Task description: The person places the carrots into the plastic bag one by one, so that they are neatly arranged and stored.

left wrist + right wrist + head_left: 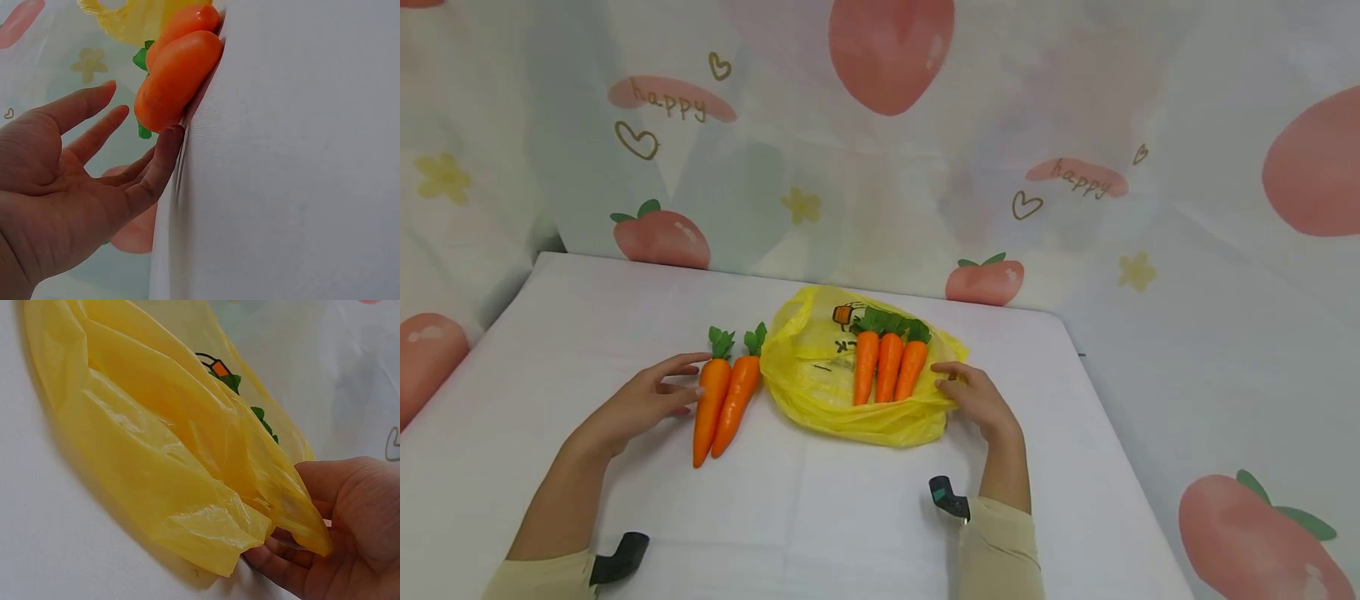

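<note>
In the head view two orange carrots with green leaf tops lie side by side on the white table. The left hand [651, 398] is beside the left carrot [709, 417], fingers spread, fingertips right at its side. From the left wrist the carrot's [178, 78] rounded end shows, one fingertip just below it. The second carrot [737, 404] lies along its right. A yellow plastic bag [880, 427] lies with its mouth spread, three more carrots [890, 367] inside. At its right rim the right hand [977, 393] holds the bag's edge [306, 531], some fingers under the plastic.
The white table [722, 533] runs back to a cloth backdrop [880, 200] printed with fruit, hearts and flowers. Dark wrist-worn devices sit at the left cuff [621, 558] and the right cuff [949, 498].
</note>
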The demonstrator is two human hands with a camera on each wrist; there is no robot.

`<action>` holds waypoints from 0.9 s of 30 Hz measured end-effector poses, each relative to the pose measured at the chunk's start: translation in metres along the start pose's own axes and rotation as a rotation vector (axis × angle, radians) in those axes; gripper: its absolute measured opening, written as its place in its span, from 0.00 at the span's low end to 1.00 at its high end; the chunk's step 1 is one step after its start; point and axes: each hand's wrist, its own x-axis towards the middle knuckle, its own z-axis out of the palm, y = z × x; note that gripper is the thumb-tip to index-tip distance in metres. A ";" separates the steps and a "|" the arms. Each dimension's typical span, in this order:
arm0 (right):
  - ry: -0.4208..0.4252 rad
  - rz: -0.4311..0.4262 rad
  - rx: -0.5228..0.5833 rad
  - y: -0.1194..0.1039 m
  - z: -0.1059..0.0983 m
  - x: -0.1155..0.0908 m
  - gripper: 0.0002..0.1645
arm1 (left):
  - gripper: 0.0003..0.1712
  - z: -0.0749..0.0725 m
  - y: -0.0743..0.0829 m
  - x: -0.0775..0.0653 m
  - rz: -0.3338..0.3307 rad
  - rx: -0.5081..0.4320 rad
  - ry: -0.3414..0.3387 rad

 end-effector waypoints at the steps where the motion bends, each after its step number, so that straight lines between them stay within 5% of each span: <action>1: -0.001 0.000 0.001 0.000 0.000 0.000 0.23 | 0.36 0.001 0.001 0.001 -0.001 -0.004 -0.004; 27: 0.010 0.025 0.011 -0.002 0.001 -0.002 0.23 | 0.38 0.009 0.011 0.011 -0.039 0.073 -0.031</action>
